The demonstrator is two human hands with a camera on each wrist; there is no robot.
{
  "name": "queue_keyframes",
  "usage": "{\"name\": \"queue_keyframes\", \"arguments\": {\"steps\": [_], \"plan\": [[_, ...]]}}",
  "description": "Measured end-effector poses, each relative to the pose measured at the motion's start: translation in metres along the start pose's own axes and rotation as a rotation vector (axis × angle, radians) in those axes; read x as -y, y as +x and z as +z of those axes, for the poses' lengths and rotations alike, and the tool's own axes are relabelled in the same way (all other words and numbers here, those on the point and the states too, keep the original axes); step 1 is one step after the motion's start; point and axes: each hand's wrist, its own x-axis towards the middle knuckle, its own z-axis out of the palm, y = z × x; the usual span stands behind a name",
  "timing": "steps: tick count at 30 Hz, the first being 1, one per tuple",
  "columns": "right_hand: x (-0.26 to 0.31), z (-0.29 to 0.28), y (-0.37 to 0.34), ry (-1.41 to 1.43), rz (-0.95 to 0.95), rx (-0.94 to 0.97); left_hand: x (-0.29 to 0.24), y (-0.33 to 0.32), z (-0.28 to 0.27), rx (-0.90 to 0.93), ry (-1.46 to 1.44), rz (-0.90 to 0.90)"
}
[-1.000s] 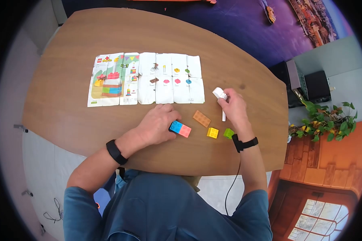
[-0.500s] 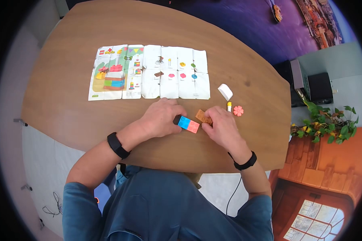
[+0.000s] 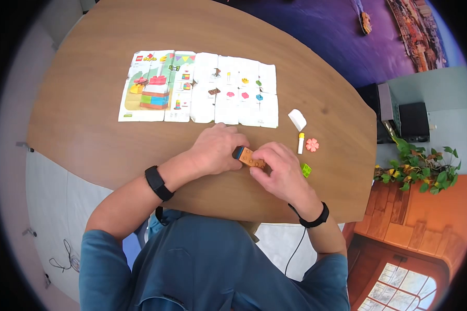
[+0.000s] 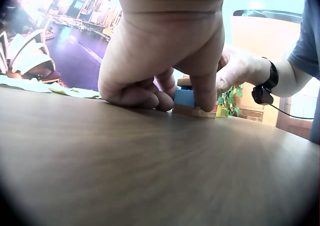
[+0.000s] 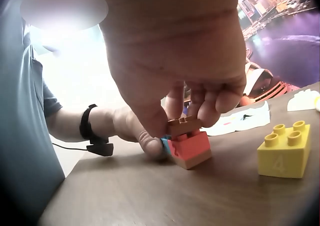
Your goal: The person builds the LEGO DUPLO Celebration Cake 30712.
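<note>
An orange-brown plate (image 3: 249, 157), pinched by the right hand (image 3: 284, 171), lies over the blue and pink bricks. In the right wrist view, studs show between that plate (image 5: 183, 126) and the pink brick (image 5: 192, 147). Another brown plate (image 5: 194, 161) forms the bottom layer. The left hand (image 3: 217, 150) grips the stack's left end, its fingers around the blue brick (image 4: 184, 98) in the left wrist view. The right hand (image 5: 175, 51) covers part of the top plate from above.
Right of the hands lie a white curved piece (image 3: 297, 119), a yellow-tipped white candle (image 3: 301, 144), a pink flower (image 3: 312, 144) and a green brick (image 3: 306, 170). A yellow brick (image 5: 281, 156) stands beside the stack. Behind the hands lies a creased picture sheet (image 3: 202, 89).
The right hand let go of the white piece, took hold of the orange-brown plate and moved it left onto the blue and pink bricks. The left hand kept its grip.
</note>
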Motion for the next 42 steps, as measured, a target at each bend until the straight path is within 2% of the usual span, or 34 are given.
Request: {"name": "queue_keyframes", "arguments": {"steps": [6,9,13,16,18,19,21,25,27,30,34,37,39,42], "plan": [[-0.002,0.002,-0.002,-0.047,-0.02,0.011,-0.002,0.0,-0.001,0.005,0.022,0.002],[-0.007,0.005,-0.004,0.041,0.019,0.018,0.0,0.001,0.0,0.023,0.005,-0.009],[-0.006,0.001,-0.006,0.025,0.015,-0.006,0.002,0.001,0.001,0.03,0.029,0.024],[-0.013,-0.012,-0.008,0.151,0.042,-0.002,-0.003,-0.002,0.001,-0.074,0.014,0.099],[-0.035,-0.025,-0.013,0.145,0.172,-0.159,-0.009,-0.005,-0.005,0.008,0.048,0.045],[-0.05,-0.032,-0.013,0.143,0.177,-0.166,-0.008,-0.004,-0.005,0.012,0.051,0.053],[-0.083,-0.047,-0.008,-0.054,0.372,-0.202,-0.007,-0.001,-0.004,0.044,0.006,0.039],[-0.11,-0.053,0.009,-0.244,0.404,-0.175,-0.01,-0.001,-0.006,0.072,0.023,0.0],[-0.112,-0.047,0.019,-0.143,0.576,-0.132,-0.008,-0.002,-0.005,0.056,0.016,0.013],[-0.128,-0.039,0.02,-0.219,0.566,-0.13,-0.009,-0.002,-0.005,0.065,0.045,-0.008],[-0.119,-0.042,0.014,-0.226,0.557,-0.118,-0.01,0.001,-0.005,0.108,0.047,-0.022],[-0.113,-0.043,0.006,-0.134,0.455,-0.144,-0.005,0.003,0.0,0.041,0.013,0.007],[-0.086,-0.047,0.002,0.143,0.589,-0.141,-0.003,0.001,0.0,0.028,0.018,0.01],[-0.043,-0.041,-0.015,0.342,0.431,-0.067,-0.009,0.001,-0.006,0.093,0.019,-0.031]]}}
